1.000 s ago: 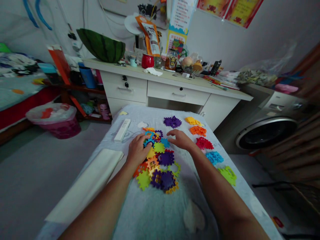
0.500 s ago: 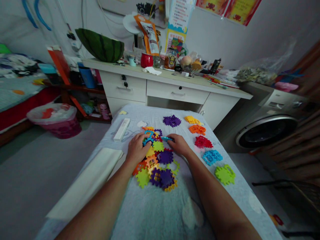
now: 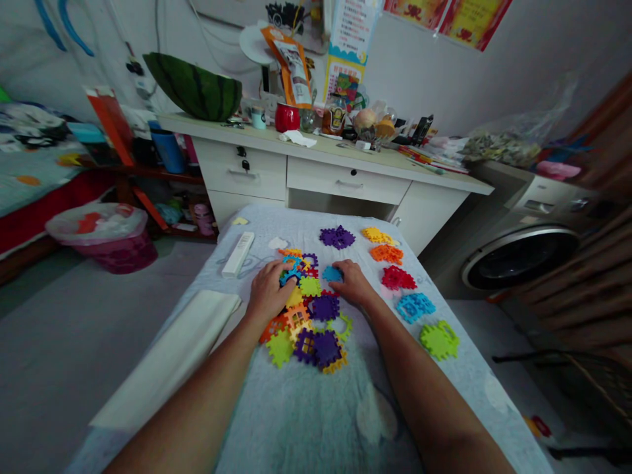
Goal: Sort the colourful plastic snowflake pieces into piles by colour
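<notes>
Interlocking plastic pieces with toothed edges lie in a mixed heap point(image 3: 311, 288) on the cloth-covered table. My left hand point(image 3: 269, 288) is closed at the heap's far left side, thumb and fingers around blue pieces point(image 3: 292, 266). My right hand point(image 3: 353, 283), just right of the heap, pinches one flat blue piece point(image 3: 332, 273) between thumb and fingers. Farther right, pieces lie sorted by colour: a purple pile point(image 3: 337, 237), a yellow pile point(image 3: 377, 235), an orange pile point(image 3: 386, 254), a red pile point(image 3: 397, 278), a blue pile point(image 3: 415, 307) and a green pile point(image 3: 439, 340).
A long white box point(image 3: 238, 255) and a folded white cloth point(image 3: 172, 355) lie along the table's left side. Beyond the table stands a white desk point(image 3: 247, 172) bearing a cut watermelon point(image 3: 195, 87) and jars. A washing machine point(image 3: 523, 230) is at right, a pink bin point(image 3: 106, 247) at left.
The blue piece in my right hand has turned from edge-on to showing its flat face. My left hand stays at the heap. The view has shifted slightly.
</notes>
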Motion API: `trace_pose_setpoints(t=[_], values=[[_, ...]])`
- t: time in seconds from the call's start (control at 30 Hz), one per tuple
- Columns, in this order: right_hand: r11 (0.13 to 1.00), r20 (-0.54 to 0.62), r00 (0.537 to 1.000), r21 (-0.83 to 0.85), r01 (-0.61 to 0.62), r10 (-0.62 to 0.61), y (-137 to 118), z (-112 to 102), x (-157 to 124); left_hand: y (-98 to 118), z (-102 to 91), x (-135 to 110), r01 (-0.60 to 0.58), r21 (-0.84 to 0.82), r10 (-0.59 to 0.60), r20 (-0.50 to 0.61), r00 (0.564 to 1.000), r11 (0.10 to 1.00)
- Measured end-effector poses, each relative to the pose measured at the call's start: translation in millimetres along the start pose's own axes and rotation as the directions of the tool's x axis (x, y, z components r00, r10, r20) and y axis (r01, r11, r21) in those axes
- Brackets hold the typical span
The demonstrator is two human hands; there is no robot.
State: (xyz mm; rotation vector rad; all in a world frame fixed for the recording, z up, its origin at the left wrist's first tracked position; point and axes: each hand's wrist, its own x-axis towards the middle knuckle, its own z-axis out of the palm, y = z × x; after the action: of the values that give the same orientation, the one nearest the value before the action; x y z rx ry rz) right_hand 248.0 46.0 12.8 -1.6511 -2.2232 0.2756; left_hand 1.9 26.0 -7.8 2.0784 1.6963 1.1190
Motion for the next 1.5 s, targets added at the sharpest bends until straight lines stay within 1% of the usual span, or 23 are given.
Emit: trace_pose_setpoints(t=[0.17, 0.27, 0.37, 0.43, 0.53, 0.63, 0.73, 0.8, 0.83, 1.0, 1.1, 1.23, 1.33, 1.43, 1.5], values=[[1.0, 0.015, 1.0, -0.01, -0.015, 0.015, -6.2, -9.2, -5.1, 4.3, -2.4, 0.5, 0.004, -0.008, -0.004, 0.001, 1.0, 1.0], [1.0, 0.008, 1.0, -0.02, -0.005, 0.005, -8.1, -22.6, -18.0, 2.4, -0.9, 0.8, -0.004, -0.01, 0.004, 0.001, 1.0, 1.0], [1.0, -0.044, 0.999, -0.018, 0.003, -0.004, -3.3, -40.9, -38.0, -2.6, 2.3, 0.6, -0.014, -0.002, 0.014, -0.007, 1.0, 1.0], [1.0, -0.093, 0.996, -0.012, 0.004, -0.005, 4.9, -54.7, -52.6, -5.6, 4.0, 0.6, -0.018, 0.0, 0.018, -0.008, 1.0, 1.0], [1.0, -0.175, 0.984, -0.006, -0.021, 0.019, 24.2, -76.7, -72.4, -7.5, 5.0, 0.6, -0.016, -0.005, 0.016, -0.007, 1.0, 1.0], [0.992, -0.272, 0.954, 0.002, -0.127, 0.123, 48.5, -96.9, -88.2, -7.3, 5.0, 0.7, -0.022, -0.014, 0.022, -0.015, 1.0, 1.0], [0.962, -0.365, 0.894, 0.023, -0.272, 0.261, 70.8, -108.6, -101.3, -7.6, 5.7, 1.0, -0.024, -0.015, 0.024, -0.017, 1.0, 1.0], [0.938, -0.392, 0.86, 0.031, -0.344, 0.328, 81.3, -109.6, -108.6, -8.2, 6.5, 1.2, -0.021, -0.011, 0.021, -0.015, 1.0, 1.0], [0.928, -0.39, 0.85, 0.027, -0.373, 0.353, 85.0, -108.5, -111.8, -8.5, 6.9, 1.4, -0.022, -0.009, 0.021, -0.015, 1.0, 1.0], [0.876, -0.334, 0.837, -0.059, -0.478, 0.434, 95.4, -100.7, -123.5, -9.5, 7.2, 1.9, -0.032, -0.006, 0.032, -0.006, 0.999, 0.999], [0.841, -0.287, 0.83, -0.123, -0.527, 0.478, 100.8, -102.1, -130.2, -10.7, 7.1, 2.1, -0.033, -0.005, 0.033, -0.011, 0.999, 0.999], [0.779, -0.234, 0.8, -0.199, -0.595, 0.552, 106.0, -104.9, -138.2, -12.9, 8.2, 2.7, -0.047, -0.01, 0.047, -0.009, 0.999, 0.999], [0.753, -0.204, 0.79, -0.24, -0.613, 0.578, 106.8, -102.5, -141.1, -13.7, 9.2, 3.2, -0.048, -0.014, 0.048, -0.017, 0.999, 0.999], [0.766, -0.17, 0.802, -0.236, -0.597, 0.573, 106.0, -99.5, -141.6, -13.4, 9.2, 3.3, -0.043, -0.017, 0.043, -0.016, 0.999, 0.999], [0.766, -0.166, 0.8, -0.229, -0.6, 0.577, 104.4, -99.4, -141.2, -12.6, 8.6, 3.2, -0.042, -0.019, 0.042, -0.01, 0.999, 0.999]])
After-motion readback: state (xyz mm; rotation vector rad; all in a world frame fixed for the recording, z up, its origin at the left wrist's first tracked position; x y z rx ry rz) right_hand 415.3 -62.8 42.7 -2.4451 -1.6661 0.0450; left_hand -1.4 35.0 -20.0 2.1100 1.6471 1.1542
